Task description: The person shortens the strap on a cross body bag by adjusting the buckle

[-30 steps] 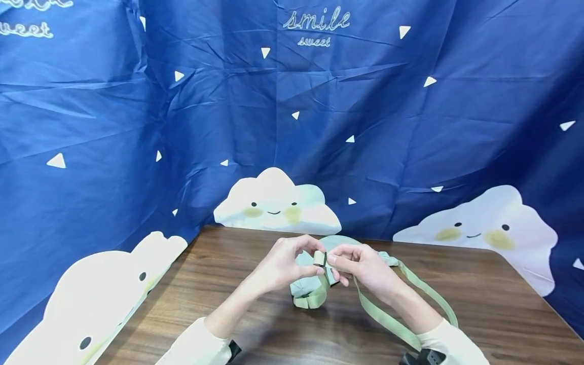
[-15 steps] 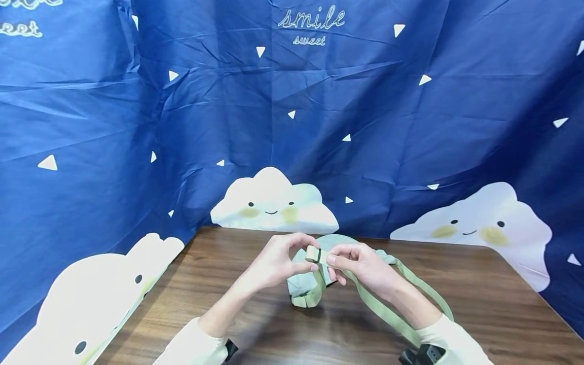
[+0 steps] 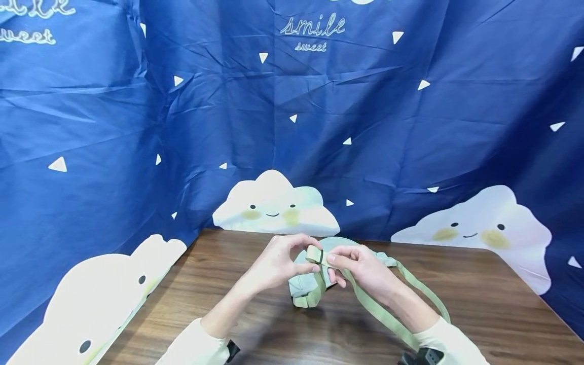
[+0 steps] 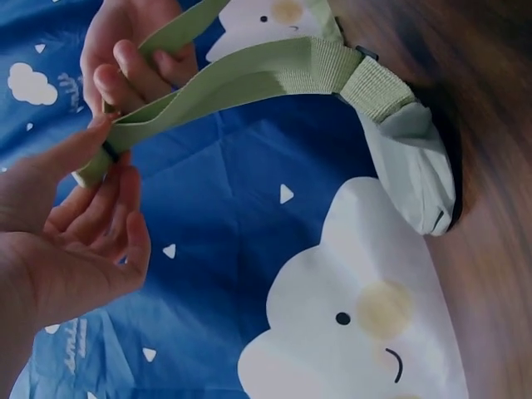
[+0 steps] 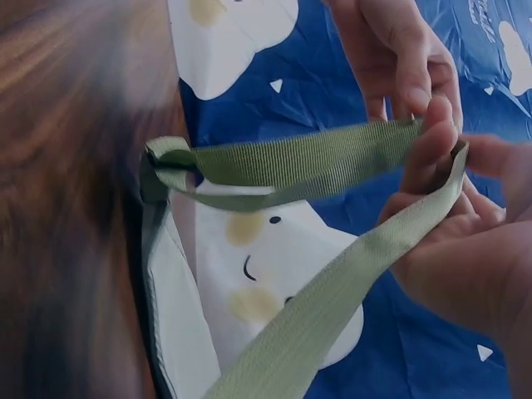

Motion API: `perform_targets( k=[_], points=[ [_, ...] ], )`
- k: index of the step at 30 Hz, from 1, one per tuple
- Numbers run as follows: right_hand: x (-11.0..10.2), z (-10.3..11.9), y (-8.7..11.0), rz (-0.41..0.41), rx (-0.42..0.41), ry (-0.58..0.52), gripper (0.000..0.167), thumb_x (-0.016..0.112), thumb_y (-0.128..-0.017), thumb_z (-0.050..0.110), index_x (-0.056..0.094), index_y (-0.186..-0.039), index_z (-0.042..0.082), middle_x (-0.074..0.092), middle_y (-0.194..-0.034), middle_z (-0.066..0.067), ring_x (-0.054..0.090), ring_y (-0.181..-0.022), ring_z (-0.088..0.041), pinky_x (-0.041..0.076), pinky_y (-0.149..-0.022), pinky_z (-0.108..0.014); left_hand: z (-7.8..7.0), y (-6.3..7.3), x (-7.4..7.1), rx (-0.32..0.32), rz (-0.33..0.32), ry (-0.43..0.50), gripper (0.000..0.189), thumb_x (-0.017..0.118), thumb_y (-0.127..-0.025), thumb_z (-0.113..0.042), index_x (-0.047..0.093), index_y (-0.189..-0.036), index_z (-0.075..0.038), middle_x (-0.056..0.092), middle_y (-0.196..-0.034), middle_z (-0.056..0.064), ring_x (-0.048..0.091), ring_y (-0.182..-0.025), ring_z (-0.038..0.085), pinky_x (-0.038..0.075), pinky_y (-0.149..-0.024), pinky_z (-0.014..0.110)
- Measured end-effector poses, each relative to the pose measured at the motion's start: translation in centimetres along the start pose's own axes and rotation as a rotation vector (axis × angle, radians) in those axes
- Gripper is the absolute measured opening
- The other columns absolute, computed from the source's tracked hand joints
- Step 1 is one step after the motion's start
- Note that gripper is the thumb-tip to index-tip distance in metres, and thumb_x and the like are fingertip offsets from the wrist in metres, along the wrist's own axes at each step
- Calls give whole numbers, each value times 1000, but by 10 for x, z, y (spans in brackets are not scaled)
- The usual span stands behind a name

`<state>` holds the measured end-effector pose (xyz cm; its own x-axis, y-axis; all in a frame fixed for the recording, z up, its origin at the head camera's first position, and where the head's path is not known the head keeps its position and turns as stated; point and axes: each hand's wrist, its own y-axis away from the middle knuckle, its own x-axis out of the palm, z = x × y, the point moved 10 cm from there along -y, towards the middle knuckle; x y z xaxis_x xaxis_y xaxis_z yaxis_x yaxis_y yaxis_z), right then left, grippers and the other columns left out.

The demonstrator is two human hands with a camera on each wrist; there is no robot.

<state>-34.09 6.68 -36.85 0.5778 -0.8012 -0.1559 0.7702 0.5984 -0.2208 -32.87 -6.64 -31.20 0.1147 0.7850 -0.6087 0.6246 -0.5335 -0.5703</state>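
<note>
A pale green bag (image 3: 298,285) with a light green webbing strap (image 3: 385,318) rests on the wooden table, partly behind both hands. My left hand (image 3: 277,264) pinches the strap at a small black slider buckle (image 4: 110,152), thumb on one side and fingers on the other. A short loop of webbing (image 3: 313,254) sticks out to the left of that buckle. Just to the right, my right hand (image 3: 366,267) pinches the strap between thumb and forefinger. In the right wrist view the strap (image 5: 307,312) runs from those fingers down past the bag (image 5: 179,307).
The brown wooden table (image 3: 246,324) extends on every side of the bag. A blue curtain (image 3: 319,152) printed with white clouds and triangles hangs right behind it and along the left edge. Dark wrist devices (image 3: 422,356) sit at both white cuffs.
Since one second ago, the webbing loop and buckle have shifted slightly left, and a stretch of strap now shows between buckle and right fingers. Over the last half second the hands barely move.
</note>
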Motion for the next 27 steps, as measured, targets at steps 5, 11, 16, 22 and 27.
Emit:
perform_targets(
  k=[5,11,16,22,27],
  points=[
    [4,1,6,53,-21,-19,21,57,-104,13,63,-101,-7,64,-75,-15,54,-60,-18,46,-66,-29,3,6,-3,-24,13,20,36,91,-79,-19,72,-109,-23,66,-93,-19,62,-91,6,48,-89,33],
    [8,-3,5,43,-1,46,24,57,-106,18,65,-99,-4,64,-75,-18,55,-60,-18,48,-70,-31,7,8,3,-43,29,18,36,91,-79,-22,72,-109,-26,67,-95,-20,59,-89,7,48,-83,34],
    [9,-2,3,45,-12,57,27,58,-105,20,64,-97,-5,61,-71,-17,53,-57,-19,48,-72,-33,7,6,12,-34,51,69,37,90,-79,-17,72,-110,-25,68,-99,-19,60,-91,8,50,-83,29],
    [8,-1,3,53,-2,38,31,56,-106,21,63,-97,-8,61,-70,-14,52,-55,-19,49,-70,-33,1,4,13,10,43,35,38,91,-79,-16,72,-110,-23,68,-101,-20,60,-92,7,49,-82,28],
    [7,-4,4,46,48,55,37,58,-105,25,63,-97,-10,61,-67,-12,50,-54,-21,48,-77,-37,-7,2,16,62,51,-23,37,90,-80,-18,72,-112,-20,67,-102,-21,60,-93,5,49,-84,29]
  ],
)
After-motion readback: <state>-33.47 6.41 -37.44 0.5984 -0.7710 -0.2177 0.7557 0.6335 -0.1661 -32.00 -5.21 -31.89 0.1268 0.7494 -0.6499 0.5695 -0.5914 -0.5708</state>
